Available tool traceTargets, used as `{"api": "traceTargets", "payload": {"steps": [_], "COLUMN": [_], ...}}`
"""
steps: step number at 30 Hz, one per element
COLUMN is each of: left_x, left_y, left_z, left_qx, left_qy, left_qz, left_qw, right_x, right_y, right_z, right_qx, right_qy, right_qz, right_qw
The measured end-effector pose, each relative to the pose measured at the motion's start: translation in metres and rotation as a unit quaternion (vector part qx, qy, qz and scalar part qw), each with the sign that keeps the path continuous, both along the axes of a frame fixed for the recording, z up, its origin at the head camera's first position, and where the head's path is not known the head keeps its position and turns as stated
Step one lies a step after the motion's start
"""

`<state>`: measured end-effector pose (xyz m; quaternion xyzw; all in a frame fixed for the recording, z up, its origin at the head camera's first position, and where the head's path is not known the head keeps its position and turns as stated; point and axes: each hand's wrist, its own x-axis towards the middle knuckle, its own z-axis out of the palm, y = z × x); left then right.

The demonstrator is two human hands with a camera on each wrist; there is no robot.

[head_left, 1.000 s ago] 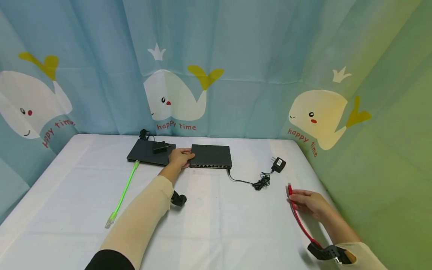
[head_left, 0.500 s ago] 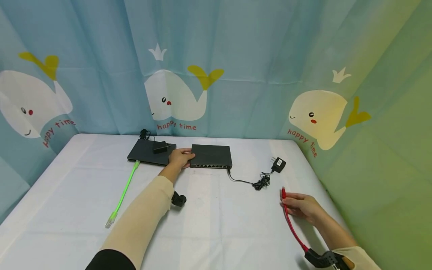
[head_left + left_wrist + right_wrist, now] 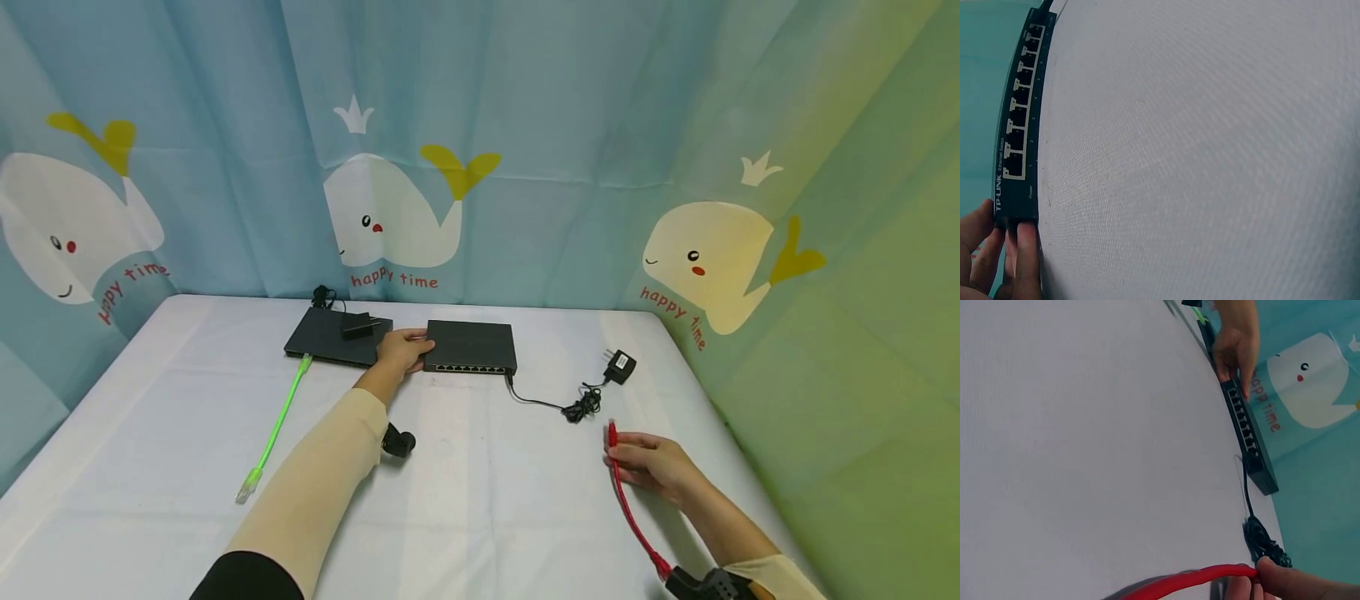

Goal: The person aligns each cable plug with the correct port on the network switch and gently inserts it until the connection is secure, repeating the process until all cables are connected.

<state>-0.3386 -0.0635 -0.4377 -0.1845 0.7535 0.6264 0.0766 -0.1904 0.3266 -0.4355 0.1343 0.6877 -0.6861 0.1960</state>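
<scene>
My left hand [image 3: 401, 352] grips the left end of a black TP-LINK Ethernet switch [image 3: 471, 343] at the back of the table. In the left wrist view, fingers [image 3: 1027, 253] and thumb hold the near end of the switch [image 3: 1017, 199], below its row of ports. Further right and nearer the front, my right hand [image 3: 656, 468] pinches a red network cable [image 3: 628, 517] close to its upper plug. The cable's other end hangs down near the black wrist mount. In the right wrist view the red cable [image 3: 1191, 579] runs left from the thumb [image 3: 1282, 578].
Left of the switch lies another flat black box [image 3: 315, 335], with a black power adapter [image 3: 357, 326] on top. A green network cable [image 3: 279, 427] runs from its front edge. A bundled cord [image 3: 580, 407] joins the switch to a plug adapter [image 3: 620, 367]. A whale-print curtain [image 3: 555, 225] hangs behind.
My right hand has moved left and slightly toward the front with the red network cable. The left hand has stayed on the switch, and the other things lie as before.
</scene>
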Motion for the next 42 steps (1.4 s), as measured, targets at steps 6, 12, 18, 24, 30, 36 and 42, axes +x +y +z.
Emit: {"api": "traceTargets", "payload": {"steps": [6, 12, 18, 24, 30, 36, 42], "left_x": [-0.002, -0.001, 0.0, -0.001, -0.002, -0.003, -0.002], "left_y": [0.0, 0.0, 0.001, 0.002, 0.001, 0.001, 0.001], "left_z": [-0.001, 0.001, 0.001, 0.0, -0.002, -0.004, -0.003], "left_qx": [-0.003, -0.004, -0.003, -0.003, -0.008, -0.011, -0.007], "left_qy": [-0.003, -0.008, -0.004, -0.007, -0.005, -0.005, -0.004], "left_qz": [-0.005, -0.005, -0.007, -0.002, -0.002, 0.0, -0.001], "left_qw": [1.0, 0.9999, 1.0, 1.0, 1.0, 0.9999, 1.0], "right_x": [0.003, 0.003, 0.001, -0.002, -0.003, -0.007, -0.012], "right_y": [-0.014, -0.028, -0.042, -0.059, -0.076, -0.087, -0.098], "right_z": [-0.001, -0.004, -0.007, -0.008, -0.01, -0.011, -0.013], "right_qx": [0.016, 0.02, 0.014, 0.011, -0.001, -0.011, -0.014], "right_qy": [0.009, 0.02, 0.024, 0.028, 0.034, 0.036, 0.036], "right_qz": [0.002, 0.017, 0.024, 0.027, 0.032, 0.044, 0.066], "right_qw": [0.9998, 0.9994, 0.9993, 0.9992, 0.9989, 0.9983, 0.9971]}}
